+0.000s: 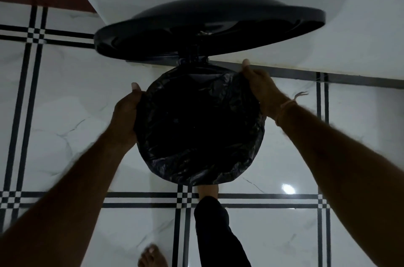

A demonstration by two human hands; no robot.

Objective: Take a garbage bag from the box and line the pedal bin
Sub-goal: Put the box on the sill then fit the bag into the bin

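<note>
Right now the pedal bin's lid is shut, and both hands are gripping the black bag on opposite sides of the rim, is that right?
Not quite: the lid is raised open, not shut, as the head view shows. The rest holds: the left hand and right hand grip the black bag on opposite sides of the rim.

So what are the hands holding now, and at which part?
The left hand and right hand grip the garbage bag at its turned-over edge, one on each side.

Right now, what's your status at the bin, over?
Left hand, right hand gripping garbage bag at opposite sides. Bag folded over rim. Pedal bin lid up, nothing blocking.
</note>
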